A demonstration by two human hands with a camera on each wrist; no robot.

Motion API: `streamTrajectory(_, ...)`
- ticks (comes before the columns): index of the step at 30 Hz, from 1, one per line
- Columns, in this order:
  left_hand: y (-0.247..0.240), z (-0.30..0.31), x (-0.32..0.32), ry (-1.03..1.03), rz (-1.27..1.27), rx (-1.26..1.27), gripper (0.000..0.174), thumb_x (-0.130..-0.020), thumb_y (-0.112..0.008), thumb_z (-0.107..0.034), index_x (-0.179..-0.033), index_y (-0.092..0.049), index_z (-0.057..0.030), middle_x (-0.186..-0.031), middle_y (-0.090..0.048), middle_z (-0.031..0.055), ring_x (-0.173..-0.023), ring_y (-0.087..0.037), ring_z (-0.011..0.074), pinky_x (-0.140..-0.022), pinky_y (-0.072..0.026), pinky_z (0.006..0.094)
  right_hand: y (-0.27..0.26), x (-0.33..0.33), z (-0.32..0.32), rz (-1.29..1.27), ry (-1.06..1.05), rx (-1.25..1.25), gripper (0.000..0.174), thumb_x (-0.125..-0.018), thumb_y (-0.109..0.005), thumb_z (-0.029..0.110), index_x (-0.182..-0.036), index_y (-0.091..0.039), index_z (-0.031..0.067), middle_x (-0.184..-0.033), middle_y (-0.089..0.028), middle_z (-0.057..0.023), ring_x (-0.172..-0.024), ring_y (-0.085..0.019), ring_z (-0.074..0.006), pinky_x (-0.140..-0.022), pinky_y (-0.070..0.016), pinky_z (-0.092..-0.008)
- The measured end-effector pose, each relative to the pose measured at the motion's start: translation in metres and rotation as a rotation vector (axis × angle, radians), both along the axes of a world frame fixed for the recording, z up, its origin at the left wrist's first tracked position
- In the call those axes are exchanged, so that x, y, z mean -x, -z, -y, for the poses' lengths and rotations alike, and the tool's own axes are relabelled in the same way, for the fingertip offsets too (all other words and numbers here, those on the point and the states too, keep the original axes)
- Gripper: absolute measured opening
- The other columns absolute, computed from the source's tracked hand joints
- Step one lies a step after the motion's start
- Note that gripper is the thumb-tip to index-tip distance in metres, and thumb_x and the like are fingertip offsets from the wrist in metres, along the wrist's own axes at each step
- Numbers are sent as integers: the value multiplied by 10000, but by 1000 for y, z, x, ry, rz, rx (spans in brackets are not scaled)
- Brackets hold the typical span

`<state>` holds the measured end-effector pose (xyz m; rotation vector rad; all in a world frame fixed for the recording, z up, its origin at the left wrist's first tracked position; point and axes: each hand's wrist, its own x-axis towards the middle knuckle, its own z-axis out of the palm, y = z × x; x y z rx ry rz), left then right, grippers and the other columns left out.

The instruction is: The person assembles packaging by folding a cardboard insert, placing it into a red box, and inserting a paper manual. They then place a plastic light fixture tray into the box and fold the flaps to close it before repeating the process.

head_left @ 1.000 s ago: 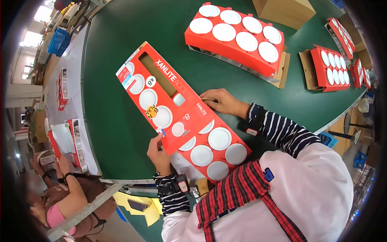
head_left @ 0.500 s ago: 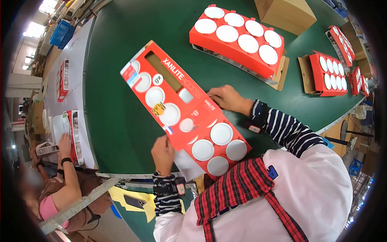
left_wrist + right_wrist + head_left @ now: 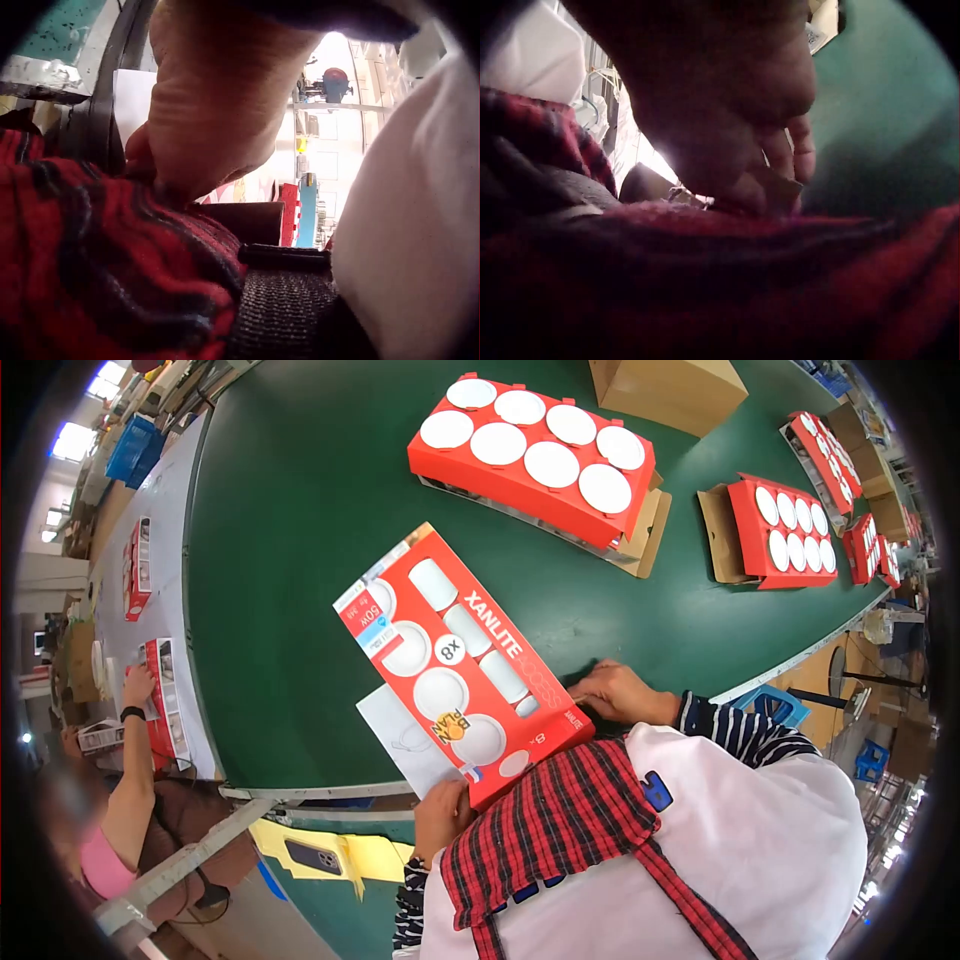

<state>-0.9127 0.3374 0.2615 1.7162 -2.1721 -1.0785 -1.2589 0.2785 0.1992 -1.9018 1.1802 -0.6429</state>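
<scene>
A long red XANLITE box [image 3: 455,655] with printed white discs lies slanted on the green table [image 3: 290,510] in the head view. Its near end reaches my body and goes under my red plaid cloth [image 3: 560,810]. My left hand [image 3: 443,807] grips the box's near left corner at the table edge. My right hand [image 3: 603,695] holds the near right end with curled fingers. In the right wrist view my fingers [image 3: 795,154] pinch a brown cardboard flap [image 3: 778,191]. The left wrist view shows my left hand [image 3: 202,112] pressed against the plaid cloth.
A white sheet [image 3: 392,732] lies under the box. A red tray of white discs [image 3: 530,455] sits farther back, a cardboard box [image 3: 665,388] behind it, more red trays [image 3: 780,530] at right. Another person [image 3: 130,760] works at a table to the left.
The red box has come over the open tray of discs and closed it in. It moved toward my body, and both hands followed to its near end.
</scene>
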Motion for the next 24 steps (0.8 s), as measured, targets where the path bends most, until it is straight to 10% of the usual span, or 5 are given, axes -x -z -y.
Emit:
streamTrajectory(9,7,-40,-8,-220,-113,-290,218,-760,-641,-105,-974,-610,-77,-815,-592,128,-749,-600,340,-632,-470,384,7,17,-39,71,-126,-80,131,-750,-652,123,-880,-646,104,-792,-652,-106,-735,-609,-312,-707,-473,-381)
streamTrajectory(15,-77,51,-21,-196,-139,529,36,-791,-584,-9,-819,-563,3,-757,-562,107,-673,-548,202,-623,-454,312,-117,-13,32,298,-17,-75,122,-876,-594,151,-902,-619,34,-803,-641,-80,-764,-628,-203,-718,-481,-322)
streamTrajectory(21,-173,183,-32,-339,-257,611,245,-965,-502,-205,-968,-592,24,-870,-598,27,-784,-504,71,-710,-431,232,-219,-42,147,204,204,28,202,-829,-684,196,-885,-592,26,-765,-624,-7,-711,-572,-65,-620,-452,-220)
streamTrajectory(24,-183,224,-38,-404,-411,510,248,-958,-483,-212,-977,-603,3,-814,-600,11,-722,-532,78,-673,-436,233,-224,-58,172,663,221,-153,228,-889,-600,261,-901,-600,33,-785,-603,-21,-710,-588,-110,-601,-479,-260)
